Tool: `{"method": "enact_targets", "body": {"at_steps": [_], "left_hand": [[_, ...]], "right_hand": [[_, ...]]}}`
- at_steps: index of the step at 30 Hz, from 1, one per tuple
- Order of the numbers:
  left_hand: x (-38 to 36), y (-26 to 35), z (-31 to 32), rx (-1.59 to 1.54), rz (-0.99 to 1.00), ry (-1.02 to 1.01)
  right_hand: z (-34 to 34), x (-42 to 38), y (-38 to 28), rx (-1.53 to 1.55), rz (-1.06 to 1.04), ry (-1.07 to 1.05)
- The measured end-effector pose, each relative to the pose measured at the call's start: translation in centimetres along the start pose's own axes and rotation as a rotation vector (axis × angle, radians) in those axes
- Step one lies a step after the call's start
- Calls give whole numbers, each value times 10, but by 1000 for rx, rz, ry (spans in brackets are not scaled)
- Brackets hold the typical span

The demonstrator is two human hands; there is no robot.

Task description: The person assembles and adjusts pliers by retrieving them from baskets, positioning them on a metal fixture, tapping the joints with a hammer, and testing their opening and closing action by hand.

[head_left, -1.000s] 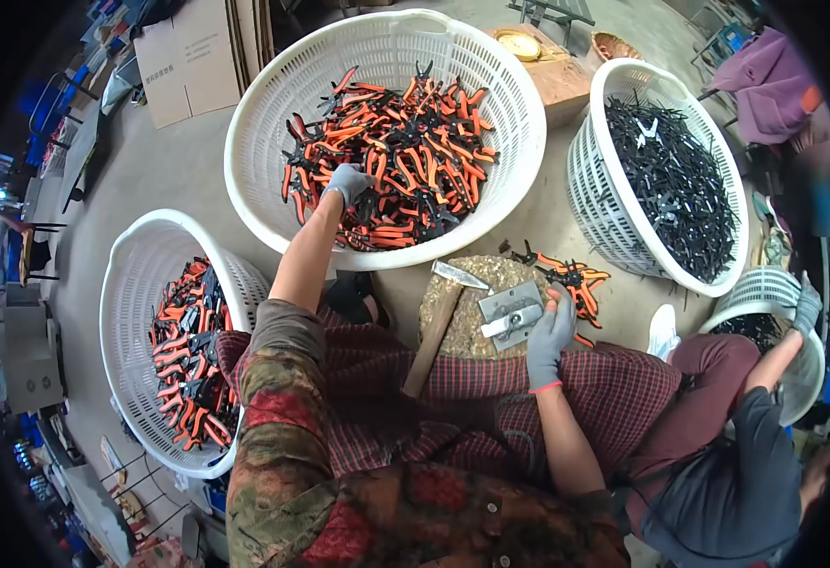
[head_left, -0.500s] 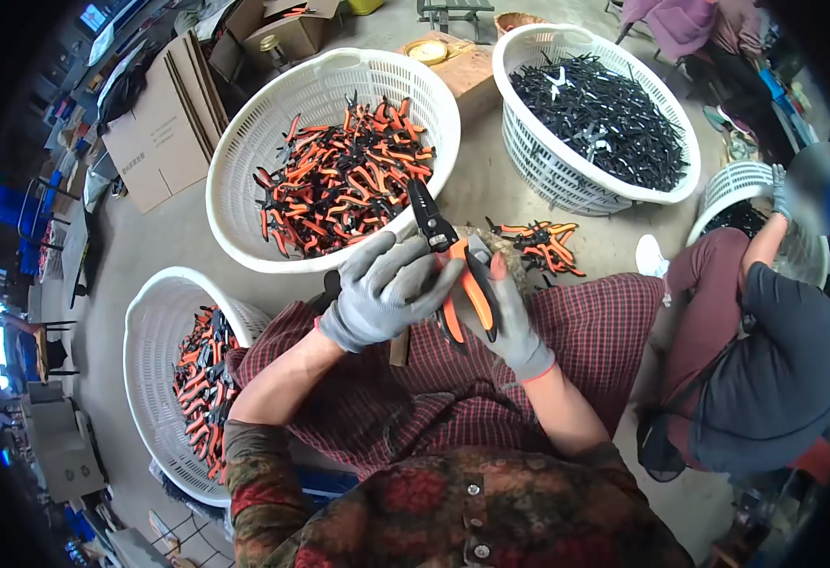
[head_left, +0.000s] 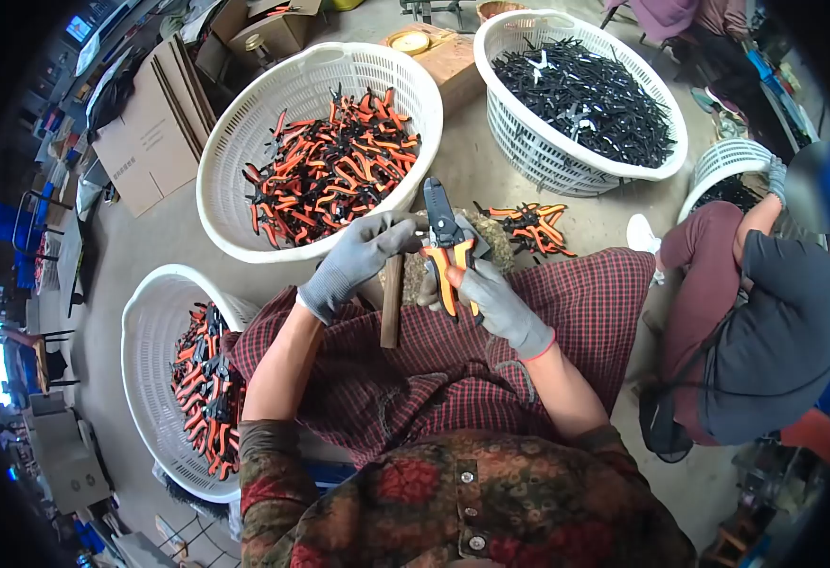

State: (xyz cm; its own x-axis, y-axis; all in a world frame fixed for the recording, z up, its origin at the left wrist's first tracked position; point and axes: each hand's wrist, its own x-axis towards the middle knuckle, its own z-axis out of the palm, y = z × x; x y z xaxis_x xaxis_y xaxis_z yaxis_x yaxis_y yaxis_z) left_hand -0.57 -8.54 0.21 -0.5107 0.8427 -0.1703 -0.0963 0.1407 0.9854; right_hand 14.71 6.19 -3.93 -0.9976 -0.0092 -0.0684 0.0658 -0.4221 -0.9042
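My right hand [head_left: 505, 308], in a grey glove, grips wire strippers [head_left: 448, 227] by their orange and black handles. The dark jaws point up and away from me, and the handles are spread apart. Just left of the jaws is my left hand [head_left: 363, 256], also gloved, with its fingers bent and pinched together. Whether it touches the tool or holds something small, I cannot make out. Below the left fingers a wooden handle [head_left: 391, 308] slants downward, its far end hidden. Behind my hands, several orange-handled pliers [head_left: 533, 227] lie in a small pile beside a rough block [head_left: 495, 241].
A white basket [head_left: 211, 189] of orange-handled tools stands ahead; another such basket [head_left: 140, 369] is at left. A third basket [head_left: 528, 142] holds black parts. A co-worker [head_left: 765, 341] sits at right, one gloved hand at a smaller basket [head_left: 718, 161]. Cardboard [head_left: 145, 142] leans at upper left.
My left hand has drawn back from the wire strippers to the left, its fingers closing together. The right hand has wrapped round the handles, and the tool stands more upright.
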Motion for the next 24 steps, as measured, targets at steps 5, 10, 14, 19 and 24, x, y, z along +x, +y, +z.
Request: {"method": "enact_targets", "body": {"at_steps": [5,10,14,19,24], "left_hand": [[12,-21,15,92,-7,1],[9,-32,17,267,-105,98],[7,-33,22,475,-23,170],[13,-37,30,383,14,218],[22,-35,11,250,-146,30]], "right_hand": [[-4,3,4,-37,68,42],[2,11,40,-290,52,246],[3,13,46,-491,-51,288],[10,15,40,-325,-48,354],[-1,15,40,-119,77,313]]}}
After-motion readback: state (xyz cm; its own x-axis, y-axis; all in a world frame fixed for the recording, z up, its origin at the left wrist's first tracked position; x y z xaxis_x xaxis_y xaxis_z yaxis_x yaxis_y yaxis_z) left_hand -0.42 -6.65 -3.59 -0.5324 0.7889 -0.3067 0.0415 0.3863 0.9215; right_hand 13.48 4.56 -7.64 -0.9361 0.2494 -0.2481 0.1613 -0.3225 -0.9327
